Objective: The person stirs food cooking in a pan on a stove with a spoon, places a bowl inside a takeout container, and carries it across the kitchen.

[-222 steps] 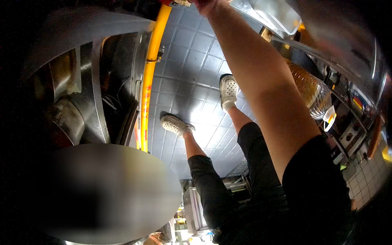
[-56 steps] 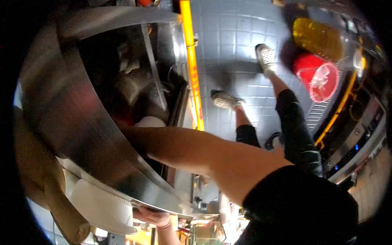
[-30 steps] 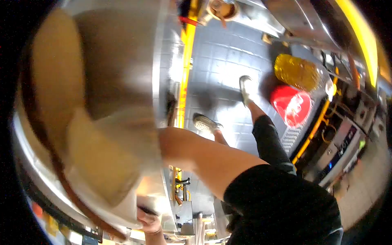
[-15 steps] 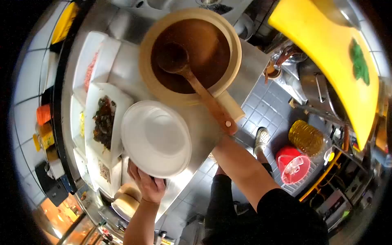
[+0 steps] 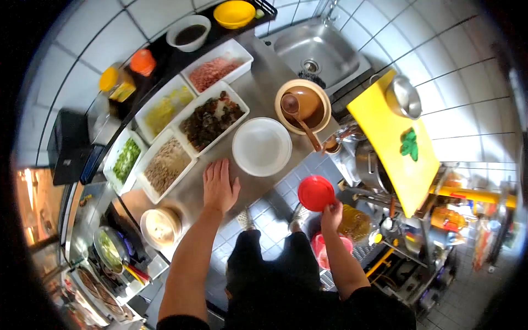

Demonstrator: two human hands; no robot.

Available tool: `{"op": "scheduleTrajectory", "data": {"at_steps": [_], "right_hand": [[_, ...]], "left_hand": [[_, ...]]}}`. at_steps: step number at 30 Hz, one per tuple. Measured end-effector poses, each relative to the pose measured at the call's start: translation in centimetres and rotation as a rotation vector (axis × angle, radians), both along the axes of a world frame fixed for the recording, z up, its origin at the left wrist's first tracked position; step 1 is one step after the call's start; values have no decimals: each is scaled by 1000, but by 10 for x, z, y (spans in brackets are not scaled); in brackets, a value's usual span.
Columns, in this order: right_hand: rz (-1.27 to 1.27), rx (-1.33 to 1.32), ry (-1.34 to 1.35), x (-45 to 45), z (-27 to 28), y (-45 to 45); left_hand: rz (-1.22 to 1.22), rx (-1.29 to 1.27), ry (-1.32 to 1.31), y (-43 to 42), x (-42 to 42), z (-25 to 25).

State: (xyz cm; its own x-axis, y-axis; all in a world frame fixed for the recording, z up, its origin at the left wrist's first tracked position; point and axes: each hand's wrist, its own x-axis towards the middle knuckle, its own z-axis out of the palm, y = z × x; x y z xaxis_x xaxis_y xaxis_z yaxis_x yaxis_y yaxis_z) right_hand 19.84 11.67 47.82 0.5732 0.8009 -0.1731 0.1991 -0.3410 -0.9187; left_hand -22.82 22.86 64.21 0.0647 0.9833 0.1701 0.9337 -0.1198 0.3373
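Observation:
My left hand (image 5: 220, 188) lies flat on the steel counter, fingers stretched out. It is just below the containers and left of a white foam bowl (image 5: 262, 146). My right hand (image 5: 331, 217) grips the edge of a round red lid (image 5: 316, 193) above the floor, right of the counter edge. A round beige pot (image 5: 279, 91) of brown liquid stands behind the bowl. A wooden ladle (image 5: 303, 127) rests in it, handle over the rim toward me.
White containers hold dark toppings (image 5: 212, 122), minced meat (image 5: 213, 71), and chopped greens (image 5: 125, 158). A sink (image 5: 330, 49) lies at the back. At right is a yellow cutting board (image 5: 385, 154) with green leaves and a metal bowl (image 5: 404, 98). A red bucket (image 5: 345, 242) stands on the floor.
My left hand has left the white bowl and now rests on the counter. My right hand has come away from near the ladle handle and holds a red lid. The view has widened.

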Motion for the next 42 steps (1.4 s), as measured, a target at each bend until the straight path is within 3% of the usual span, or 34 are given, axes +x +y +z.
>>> {"op": "scheduleTrajectory", "data": {"at_steps": [2,3,4,6,9,12,13,14,16,18,19,21,22,24,26,30,31,33,34,36,42], "right_hand": [[-30,-270,-314,32,76,-42],[-7,34,-216,67,58,-73],[-215,34,215,61,111,-80],[-183,-86,-64,61,186,-84],[-97,137,-82,89,200,-94],[-39,137,-304,74,224,-62],[38,63,-456,79,226,-45],[49,102,-387,63,243,-23],[46,393,57,79,202,25],[143,295,-230,68,228,71],[98,264,119,59,240,90],[127,238,100,54,252,132],[127,253,64,52,252,151],[156,266,153,57,251,183],[170,259,182,61,253,211],[221,118,190,80,274,249],[226,135,64,82,283,259],[217,157,235,102,276,268],[208,165,319,111,273,271],[199,235,197,121,273,277],[153,211,47,158,296,251]], "left_hand": [[-1,15,-38,-2,-2,5],[-17,15,-42,-5,-6,12],[-35,9,-41,-5,-6,14],[-4,-15,-15,-6,-5,18],[30,-171,-55,2,22,43],[3,-35,49,8,43,29],[36,-99,27,8,44,36],[69,-164,7,5,44,46],[148,-228,-21,-7,42,58],[233,-242,3,-38,28,60],[279,-250,37,-55,18,61],[308,-97,85,-91,-16,6],[308,6,37,-103,-18,26],[381,-153,7,-112,-20,43],[505,-152,70,-118,-8,59],[522,16,67,-66,64,131],[415,42,-21,-45,83,135],[259,49,-55,7,128,123],[161,-24,-80,40,153,129],[86,-184,-41,101,207,151],[191,-746,167,198,275,119]]}}
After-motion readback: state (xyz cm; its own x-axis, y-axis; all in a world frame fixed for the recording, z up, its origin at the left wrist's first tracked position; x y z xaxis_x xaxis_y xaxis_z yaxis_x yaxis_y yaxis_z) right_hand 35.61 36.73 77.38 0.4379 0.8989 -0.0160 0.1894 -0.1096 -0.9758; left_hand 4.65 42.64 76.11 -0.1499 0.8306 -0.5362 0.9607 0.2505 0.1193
